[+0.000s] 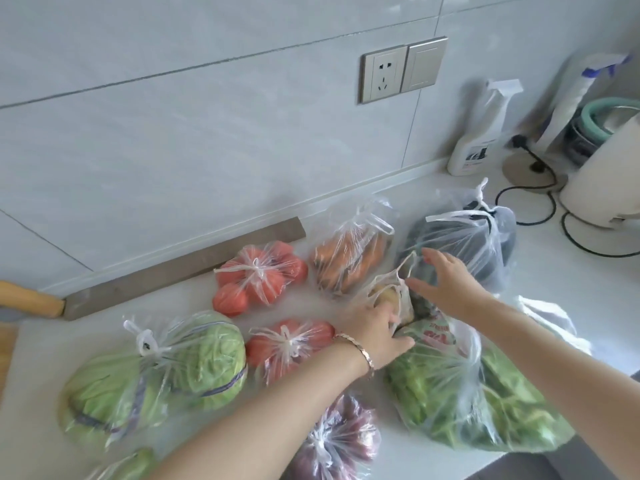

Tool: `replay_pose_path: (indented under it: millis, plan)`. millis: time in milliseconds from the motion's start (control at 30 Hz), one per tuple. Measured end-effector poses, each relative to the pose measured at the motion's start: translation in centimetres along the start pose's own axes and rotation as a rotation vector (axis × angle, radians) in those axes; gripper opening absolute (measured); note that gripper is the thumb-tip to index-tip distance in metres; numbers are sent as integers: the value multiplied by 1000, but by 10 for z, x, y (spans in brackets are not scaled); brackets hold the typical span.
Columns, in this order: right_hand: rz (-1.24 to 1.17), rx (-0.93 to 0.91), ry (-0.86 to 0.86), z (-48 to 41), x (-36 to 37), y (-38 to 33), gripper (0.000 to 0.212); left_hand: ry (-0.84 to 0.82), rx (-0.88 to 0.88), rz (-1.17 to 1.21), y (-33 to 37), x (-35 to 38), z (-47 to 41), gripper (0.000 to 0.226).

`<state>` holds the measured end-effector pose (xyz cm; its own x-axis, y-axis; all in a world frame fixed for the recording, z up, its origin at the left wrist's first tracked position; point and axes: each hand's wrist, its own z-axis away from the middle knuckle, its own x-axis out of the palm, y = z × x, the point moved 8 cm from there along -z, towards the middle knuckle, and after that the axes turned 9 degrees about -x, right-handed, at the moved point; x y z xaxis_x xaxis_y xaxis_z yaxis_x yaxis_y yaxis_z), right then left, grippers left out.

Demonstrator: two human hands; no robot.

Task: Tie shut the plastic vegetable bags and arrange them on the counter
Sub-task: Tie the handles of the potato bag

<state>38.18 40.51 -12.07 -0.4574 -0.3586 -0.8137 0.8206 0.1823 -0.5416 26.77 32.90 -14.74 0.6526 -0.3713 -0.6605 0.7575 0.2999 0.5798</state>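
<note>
White counter [571,271]: leafy-greens bag [485,403] bears unreadable red print.

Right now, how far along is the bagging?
Done: both tomato bags, the carrots, cabbage and dark bag are knotted. In hand: left hand and right hand work the potato bag. Left: the greens bag looks untied.

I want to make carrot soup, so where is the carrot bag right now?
The carrot bag lies toward the back of the counter near the wall, between a tomato bag on its left and the dark vegetable bag on its right.
</note>
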Motion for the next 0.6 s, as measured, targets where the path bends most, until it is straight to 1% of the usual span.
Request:
replay_pose_path:
  millis: [33, 67, 133, 167, 233, 267, 333, 400, 433, 467, 500, 600]
  plan:
    - [-3, -9, -47, -6, 7, 1, 61, -1, -30, -25, 2, 3, -2, 32]
    - [-9, -23, -81, -13, 10, 3, 53, 21, -56, 1, 4, 6, -4, 31]
    - [-32, -80, -102, -23, 11, -1, 23, 89, -116, 176, 7, 2, -5, 30]
    - [-72, -124, -96, -27, 9, -5, 15, 133, -146, 264, 9, -5, -3, 25]
    - [-197, -168, -101, -30, 6, -13, 35, 226, -195, 424, 5, -20, 1, 10]
    - [-279, -174, -107, -30, 4, -17, 38, 288, -223, 509, 1, -29, 4, 10]
    - [-414, -175, -131, -28, 2, -20, 34, 391, -307, 750, -14, -41, 13, 16]
    - [-544, -193, -180, -24, 4, -24, 33, 415, -357, 1037, -28, -41, 17, 27]
    - [-566, -210, -237, -21, 8, -26, 33, 421, -365, 1114, -33, -38, 21, 30]
    - [-577, -230, -291, -17, 13, -27, 32, 415, -360, 1144, -35, -34, 23, 33]
    - [-600, -253, -338, -13, 17, -29, 30, 395, -341, 1123, -33, -31, 24, 36]
    - [-649, -325, -468, -6, 27, -41, 27, 299, -297, 977, -26, -15, 16, 50]
